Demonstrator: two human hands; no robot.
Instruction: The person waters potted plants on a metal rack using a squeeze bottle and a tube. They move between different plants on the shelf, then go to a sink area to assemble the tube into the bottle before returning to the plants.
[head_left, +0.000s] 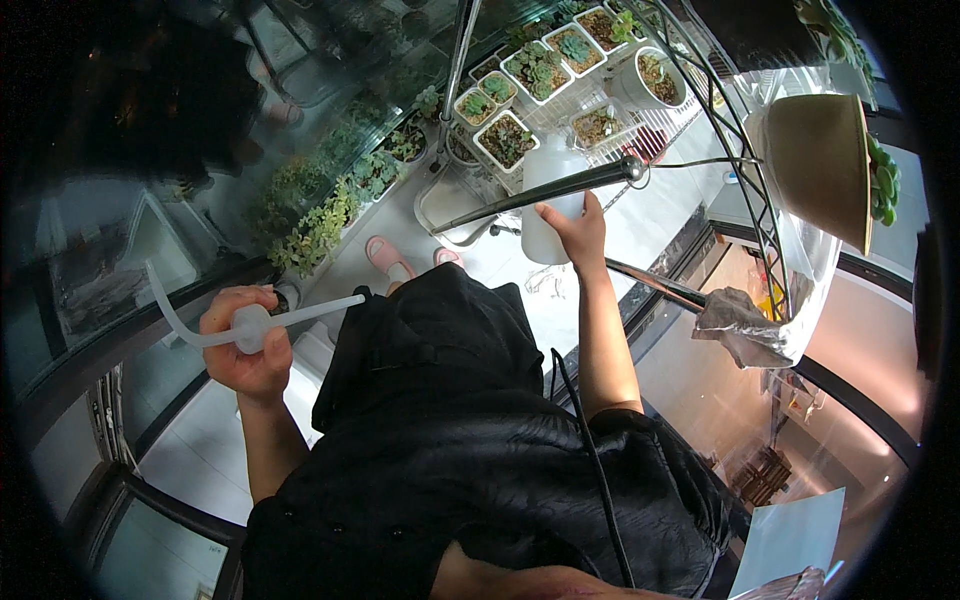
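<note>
My left hand (259, 375) grips the cap (251, 328) of a squeeze wash bottle. From this translucent cap a bent spout curves left, and a straight tube points right. On the other side, my right hand (585, 232) is wrapped around the white plastic bottle (541, 241), apart from the cap. The bottle stands roughly upright beside the potted succulents. A shiny metal rod (555, 186) crosses in front of its middle and hides part of it. The bottle's contents cannot be made out.
Several potted succulents (536, 71) crowd a white wire rack (660, 127). Leafy plants (326, 225) line the glass at left. A beige pot (810, 161) hangs at right by a black lattice frame (754, 202). Below are a grey-white tray (442, 199) and pink slippers (386, 255).
</note>
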